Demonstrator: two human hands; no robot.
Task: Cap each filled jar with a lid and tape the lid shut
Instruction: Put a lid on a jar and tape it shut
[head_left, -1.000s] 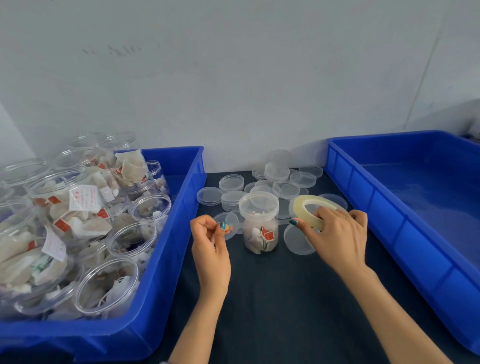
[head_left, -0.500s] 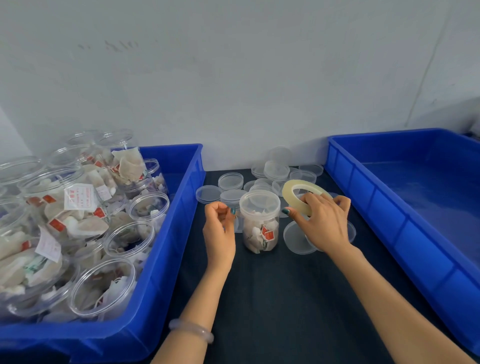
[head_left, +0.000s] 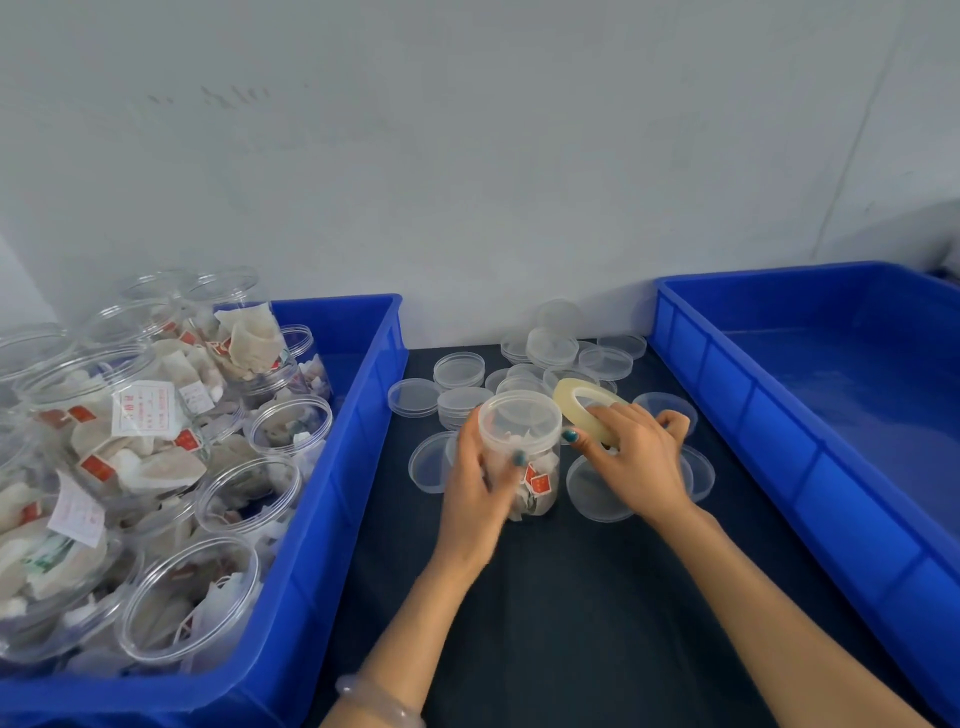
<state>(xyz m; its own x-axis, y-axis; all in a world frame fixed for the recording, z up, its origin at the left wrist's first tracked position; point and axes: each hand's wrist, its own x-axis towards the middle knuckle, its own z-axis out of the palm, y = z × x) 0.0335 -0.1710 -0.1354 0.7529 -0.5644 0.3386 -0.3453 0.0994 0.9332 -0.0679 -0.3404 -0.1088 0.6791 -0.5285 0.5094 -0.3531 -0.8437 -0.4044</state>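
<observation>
Left hand (head_left: 480, 483) grips upright capped jar (head_left: 540, 486) on bench (head_left: 571, 597); right hand (head_left: 636, 462), grasping tape roll (head_left: 574, 396), hovers just right of lid (head_left: 519, 415).

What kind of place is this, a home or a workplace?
Most likely a packing workstation, not a home. Signs: a blue bin crowded with open filled jars, loose lids on the dark table, and the right hand holding a tape roll beside the jar that the left hand grips.
</observation>
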